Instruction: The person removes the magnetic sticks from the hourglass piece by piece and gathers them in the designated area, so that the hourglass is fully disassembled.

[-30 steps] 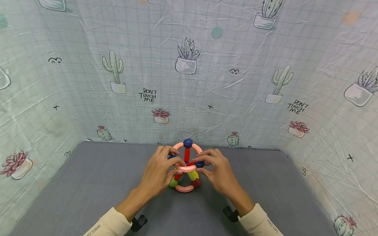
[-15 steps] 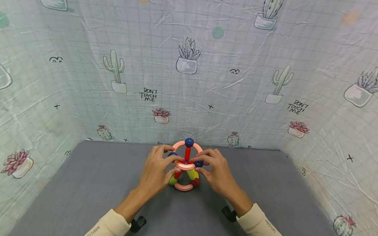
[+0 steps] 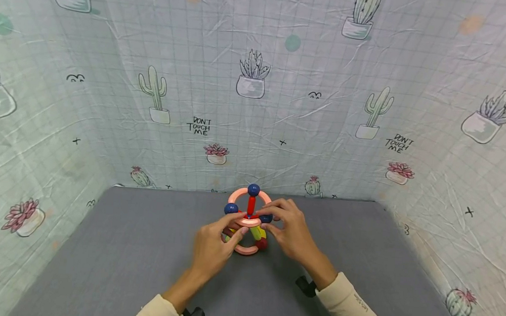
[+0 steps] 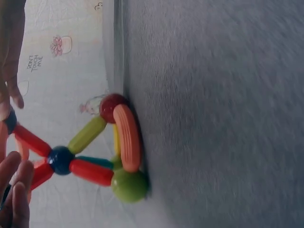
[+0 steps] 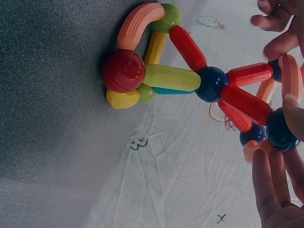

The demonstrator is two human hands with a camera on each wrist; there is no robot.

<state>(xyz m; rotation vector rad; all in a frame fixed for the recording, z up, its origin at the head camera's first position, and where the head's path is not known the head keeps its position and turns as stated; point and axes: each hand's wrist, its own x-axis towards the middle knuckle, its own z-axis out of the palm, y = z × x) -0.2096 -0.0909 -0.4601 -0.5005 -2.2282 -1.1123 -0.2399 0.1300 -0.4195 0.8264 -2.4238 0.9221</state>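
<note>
A ball-and-stick toy frame stands on the grey table; its sticks meet at a central blue ball (image 5: 212, 84). My right hand (image 3: 293, 233) pinches the right-hand blue ball (image 5: 281, 129) with the thumb against it. Around the front curved pink stick (image 3: 248, 222) are my left hand's (image 3: 212, 246) thumb and index finger; whether they touch it I cannot tell. Visible just behind that hand is the left blue ball (image 3: 230, 208); the rear one (image 3: 253, 190) stands uncovered. Below, a dark red ball (image 4: 113, 108) and a green ball (image 4: 130, 185) are bridged by another curved pink stick (image 4: 127, 137).
The grey table (image 3: 139, 248) extends on both sides of the toy frame. Behind and beside it hangs a cactus-printed sheet (image 3: 309, 118). Black bands (image 3: 306, 286) sit at the wrists, beside cream sleeves (image 3: 353, 305).
My left hand has shifted right and toward me, away from the left blue ball, which is now uncovered. The right hand stays almost still on its ball, and the toy frame has barely moved.
</note>
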